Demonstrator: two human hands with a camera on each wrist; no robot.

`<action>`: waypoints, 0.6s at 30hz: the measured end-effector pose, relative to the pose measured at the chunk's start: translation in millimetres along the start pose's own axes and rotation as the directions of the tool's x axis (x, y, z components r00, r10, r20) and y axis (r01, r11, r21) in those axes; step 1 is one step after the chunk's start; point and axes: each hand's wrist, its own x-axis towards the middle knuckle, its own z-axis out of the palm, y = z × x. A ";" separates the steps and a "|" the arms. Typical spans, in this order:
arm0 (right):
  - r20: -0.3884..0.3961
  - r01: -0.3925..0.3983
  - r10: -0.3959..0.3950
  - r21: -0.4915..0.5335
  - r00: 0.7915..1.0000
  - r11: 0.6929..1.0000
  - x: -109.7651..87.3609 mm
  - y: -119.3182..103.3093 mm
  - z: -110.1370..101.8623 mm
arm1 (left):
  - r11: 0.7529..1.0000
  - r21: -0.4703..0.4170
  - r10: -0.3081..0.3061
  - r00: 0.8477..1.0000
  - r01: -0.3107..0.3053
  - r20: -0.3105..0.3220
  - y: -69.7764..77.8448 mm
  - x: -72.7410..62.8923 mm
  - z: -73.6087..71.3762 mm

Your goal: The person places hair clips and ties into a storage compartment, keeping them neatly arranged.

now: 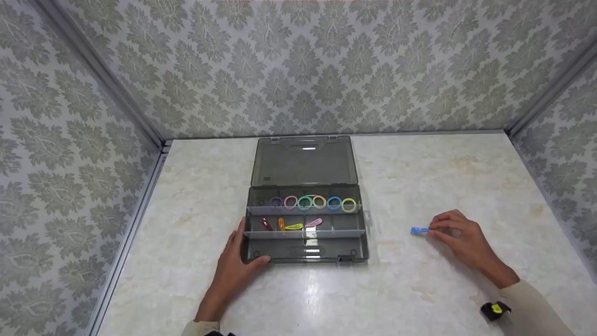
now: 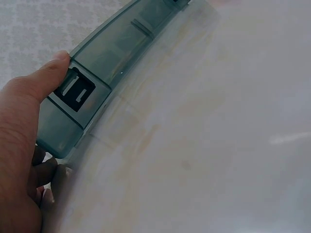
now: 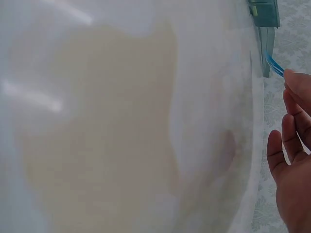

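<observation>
My right hand (image 1: 461,238) pinches a blue snap hair clip (image 1: 418,230) between thumb and fingertips, above the table to the right of the box. The right wrist view shows the clip's blue end (image 3: 274,64) beyond the thumb. At the left front corner of a grey see-through organizer box (image 1: 280,245), my left hand (image 1: 228,275) grips the side, its thumb (image 2: 51,73) over the front edge near a black latch (image 2: 75,90). Several hair clips, including a yellow one (image 1: 294,227) and a pink one (image 1: 314,223), lie in the middle row.
The box's lid (image 1: 304,163) lies folded back toward the wall. Several coloured hair rings, among them a green one (image 1: 305,203), stand along the back row. A pale marbled table (image 1: 401,289) surrounds the box, with patterned walls (image 1: 303,70) behind and at both sides.
</observation>
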 end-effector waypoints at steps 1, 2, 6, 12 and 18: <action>0.005 0.010 -0.010 0.000 1.000 1.000 3.0 -1.2 1.3 | 1.000 0.001 -0.002 1.000 0.002 0.000 0.0 0.3 0.2; 0.012 0.014 -0.014 0.001 1.000 1.000 5.8 -2.6 2.1 | 1.000 0.002 -0.005 1.000 0.005 0.001 0.1 0.3 0.3; 0.047 0.021 -0.022 0.022 0.999 1.000 17.6 -9.6 6.4 | 1.000 0.010 -0.016 1.000 0.016 0.005 0.0 0.0 0.6; 0.073 0.042 -0.047 0.062 0.996 0.997 39.1 -18.3 19.2 | 1.000 0.008 -0.003 1.000 0.003 -0.002 -1.1 1.3 0.7; 0.111 0.055 -0.065 0.094 0.992 0.994 61.0 -28.3 34.6 | 1.000 0.007 0.003 1.000 -0.003 -0.006 -0.5 0.8 -0.1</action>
